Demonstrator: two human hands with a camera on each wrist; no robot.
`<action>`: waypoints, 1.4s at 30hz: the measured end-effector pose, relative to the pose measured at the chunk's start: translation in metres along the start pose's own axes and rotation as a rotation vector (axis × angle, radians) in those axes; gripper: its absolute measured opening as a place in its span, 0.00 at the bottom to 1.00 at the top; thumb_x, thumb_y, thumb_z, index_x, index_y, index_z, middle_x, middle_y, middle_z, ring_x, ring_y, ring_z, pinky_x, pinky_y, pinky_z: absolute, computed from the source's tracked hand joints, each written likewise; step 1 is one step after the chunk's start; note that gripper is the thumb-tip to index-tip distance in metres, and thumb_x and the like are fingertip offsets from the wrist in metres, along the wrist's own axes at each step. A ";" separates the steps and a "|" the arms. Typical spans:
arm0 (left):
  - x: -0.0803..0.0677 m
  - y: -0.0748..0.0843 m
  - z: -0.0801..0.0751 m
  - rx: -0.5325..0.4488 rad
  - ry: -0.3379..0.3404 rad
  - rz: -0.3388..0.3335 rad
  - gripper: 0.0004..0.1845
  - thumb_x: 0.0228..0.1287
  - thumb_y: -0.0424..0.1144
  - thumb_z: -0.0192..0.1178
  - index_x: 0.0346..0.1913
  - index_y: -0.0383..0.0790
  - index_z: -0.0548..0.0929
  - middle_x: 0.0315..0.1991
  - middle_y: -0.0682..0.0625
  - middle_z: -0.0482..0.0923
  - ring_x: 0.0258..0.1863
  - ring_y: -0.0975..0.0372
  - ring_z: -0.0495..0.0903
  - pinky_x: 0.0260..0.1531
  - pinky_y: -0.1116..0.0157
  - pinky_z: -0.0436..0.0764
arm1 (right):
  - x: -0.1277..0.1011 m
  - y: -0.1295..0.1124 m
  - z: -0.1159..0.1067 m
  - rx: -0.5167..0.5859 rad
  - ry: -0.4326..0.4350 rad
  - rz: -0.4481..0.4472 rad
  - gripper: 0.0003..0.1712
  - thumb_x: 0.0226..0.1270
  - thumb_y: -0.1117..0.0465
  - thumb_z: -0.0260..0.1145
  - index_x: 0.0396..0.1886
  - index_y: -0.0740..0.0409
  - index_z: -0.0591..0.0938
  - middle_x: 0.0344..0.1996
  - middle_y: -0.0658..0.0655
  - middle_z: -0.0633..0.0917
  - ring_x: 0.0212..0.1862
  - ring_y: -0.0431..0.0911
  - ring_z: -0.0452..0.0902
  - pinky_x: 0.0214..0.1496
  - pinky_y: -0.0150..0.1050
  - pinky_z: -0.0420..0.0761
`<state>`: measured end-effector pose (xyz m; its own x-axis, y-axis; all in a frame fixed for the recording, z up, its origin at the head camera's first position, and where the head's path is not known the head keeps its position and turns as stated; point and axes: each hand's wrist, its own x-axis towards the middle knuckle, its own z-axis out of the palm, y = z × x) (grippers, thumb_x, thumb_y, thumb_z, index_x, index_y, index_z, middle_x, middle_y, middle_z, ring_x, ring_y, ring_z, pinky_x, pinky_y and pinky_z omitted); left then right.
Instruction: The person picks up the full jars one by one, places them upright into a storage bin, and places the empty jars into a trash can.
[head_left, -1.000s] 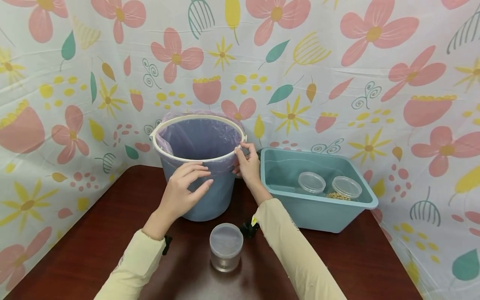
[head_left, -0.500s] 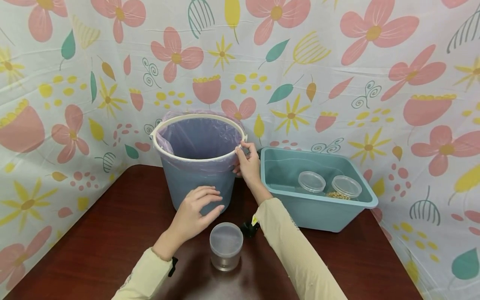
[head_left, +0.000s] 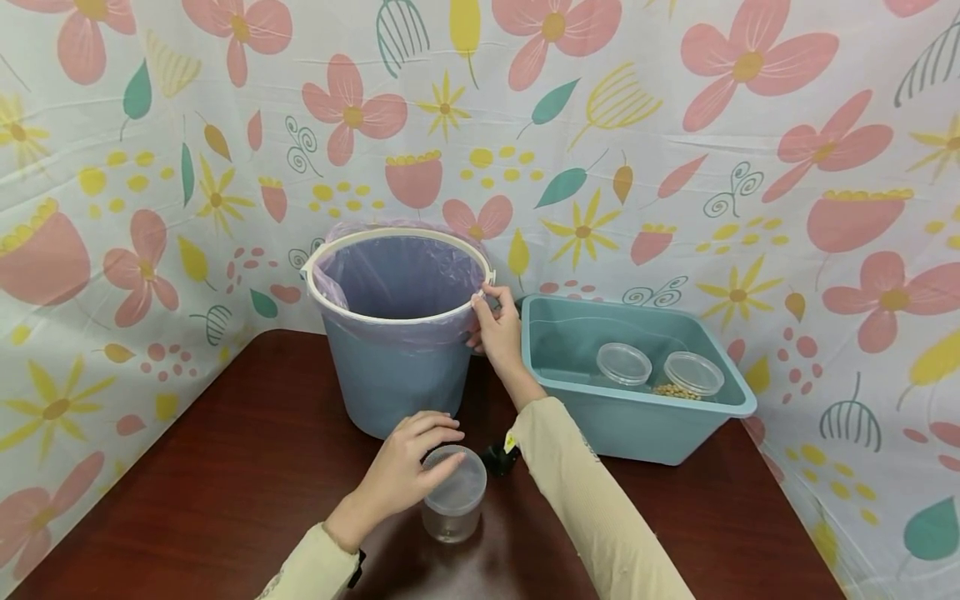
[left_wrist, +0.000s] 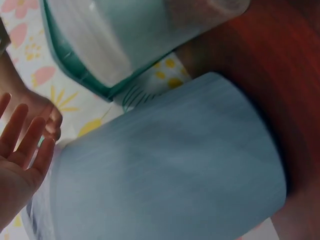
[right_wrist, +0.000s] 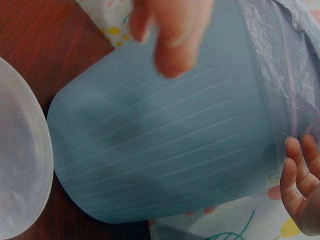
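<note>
A blue trash can point(head_left: 397, 375) stands on the table, lined with a thin purple bag point(head_left: 337, 292) that a white retaining ring point(head_left: 390, 320) holds at the rim. At the ring's right side my right hand point(head_left: 501, 329) pinches its edge between thumb and fingers. In front of the can stands a clear round jar point(head_left: 453, 523) with a translucent lid point(head_left: 461, 490). My left hand point(head_left: 401, 467) is over the lid's left side, fingers loosely extended and holding nothing. In the left wrist view this left hand point(left_wrist: 20, 160) shows spread fingers beside the can's wall.
To the right sits a teal basin point(head_left: 630, 425) with two clear round containers point(head_left: 624, 365) and some small tan pellets point(head_left: 675, 391) inside. A dark object point(head_left: 498, 458) shows by the right wrist. Flowered cloth point(head_left: 585, 150) hangs behind the brown table point(head_left: 187, 500).
My left hand has left the front of the trash can's rim, coming down and rightward to the jar. The right hand has stayed at the ring.
</note>
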<state>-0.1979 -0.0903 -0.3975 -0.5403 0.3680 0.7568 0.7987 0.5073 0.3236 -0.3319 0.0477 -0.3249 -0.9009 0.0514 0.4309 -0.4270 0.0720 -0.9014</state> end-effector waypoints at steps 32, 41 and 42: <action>-0.033 0.000 0.027 0.061 -0.225 -0.083 0.17 0.55 0.52 0.60 0.41 0.45 0.82 0.49 0.51 0.73 0.56 0.55 0.67 0.50 0.54 0.66 | -0.003 -0.001 -0.001 0.033 -0.006 -0.019 0.19 0.63 0.52 0.56 0.51 0.55 0.72 0.11 0.59 0.75 0.09 0.48 0.71 0.11 0.42 0.71; -0.038 -0.002 0.030 0.051 -0.323 -0.141 0.22 0.49 0.55 0.64 0.44 0.45 0.81 0.52 0.50 0.71 0.60 0.49 0.61 0.51 0.47 0.64 | -0.001 -0.001 0.000 -0.006 0.002 0.020 0.17 0.65 0.55 0.55 0.52 0.54 0.72 0.11 0.53 0.75 0.08 0.45 0.70 0.15 0.52 0.72; -0.037 -0.002 0.030 0.040 -0.329 -0.149 0.22 0.48 0.53 0.65 0.44 0.44 0.81 0.52 0.50 0.71 0.60 0.48 0.61 0.51 0.47 0.65 | -0.001 -0.001 0.000 -0.008 0.002 0.021 0.17 0.65 0.55 0.55 0.52 0.54 0.72 0.11 0.53 0.75 0.08 0.45 0.70 0.14 0.51 0.72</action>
<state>-0.1874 -0.0819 -0.4436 -0.7113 0.5153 0.4780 0.6975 0.6018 0.3891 -0.3301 0.0475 -0.3242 -0.9095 0.0553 0.4120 -0.4074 0.0787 -0.9099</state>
